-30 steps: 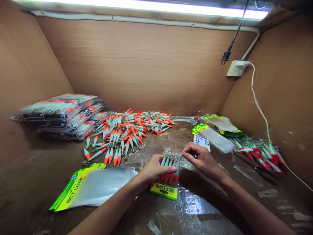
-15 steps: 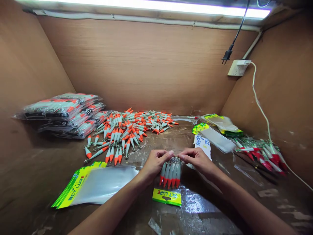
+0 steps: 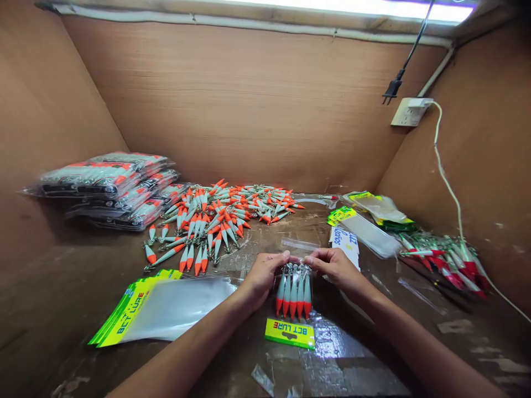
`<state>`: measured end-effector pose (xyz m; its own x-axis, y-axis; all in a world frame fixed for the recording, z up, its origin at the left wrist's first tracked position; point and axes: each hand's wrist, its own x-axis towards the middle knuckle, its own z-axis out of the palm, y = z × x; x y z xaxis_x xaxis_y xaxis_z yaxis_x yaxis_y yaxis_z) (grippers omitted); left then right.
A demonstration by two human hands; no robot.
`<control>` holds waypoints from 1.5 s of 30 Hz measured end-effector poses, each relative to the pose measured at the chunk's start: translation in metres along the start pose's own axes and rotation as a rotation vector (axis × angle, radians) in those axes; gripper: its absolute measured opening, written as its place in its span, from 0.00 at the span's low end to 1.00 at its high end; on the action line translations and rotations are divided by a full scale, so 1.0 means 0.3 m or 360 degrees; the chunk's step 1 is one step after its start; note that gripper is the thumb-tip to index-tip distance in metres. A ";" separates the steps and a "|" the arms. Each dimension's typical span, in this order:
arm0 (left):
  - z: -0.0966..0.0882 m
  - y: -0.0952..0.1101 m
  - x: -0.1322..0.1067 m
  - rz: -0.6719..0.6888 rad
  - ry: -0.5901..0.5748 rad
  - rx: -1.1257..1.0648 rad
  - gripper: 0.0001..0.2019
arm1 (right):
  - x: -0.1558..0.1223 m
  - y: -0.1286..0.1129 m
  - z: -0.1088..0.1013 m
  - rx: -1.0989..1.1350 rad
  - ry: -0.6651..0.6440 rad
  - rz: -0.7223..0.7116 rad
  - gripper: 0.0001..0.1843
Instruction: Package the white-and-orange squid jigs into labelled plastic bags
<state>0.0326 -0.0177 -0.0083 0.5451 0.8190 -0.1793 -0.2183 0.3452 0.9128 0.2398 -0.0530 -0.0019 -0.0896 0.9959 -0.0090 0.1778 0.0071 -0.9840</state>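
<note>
Filled lure bag (image 3: 289, 333) held by its mouth, near the middle of the table's (image 3: 365, 365) front edge.
The left hand (image 3: 262, 273) and right hand (image 3: 336, 266) each close thumb and fingers on a top corner of the bag. 5 orange-tipped lures (image 3: 293, 290) hang inside, hooks up. This looks like the sealing step, which calls for an even press clear of the hooks. A stack of empty bags (image 3: 153, 309) lies to the left, and loose lures (image 3: 224, 213) are heaped behind.

Loose lures (image 3: 224, 213) lie behind the held bag (image 3: 292, 301), empty bags (image 3: 161, 309) left.
</note>
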 end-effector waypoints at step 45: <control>-0.057 0.119 -0.035 0.0112 0.0085 0.0092 0.23 | 0.125 -0.226 -0.312 -0.0862 0.0742 -0.0679 0.19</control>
<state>0.0052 -0.0060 0.0199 0.4858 0.8641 -0.1318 -0.2067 0.2600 0.9432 0.3160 -0.0077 0.0810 0.1377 0.8322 0.5370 0.6779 0.3161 -0.6637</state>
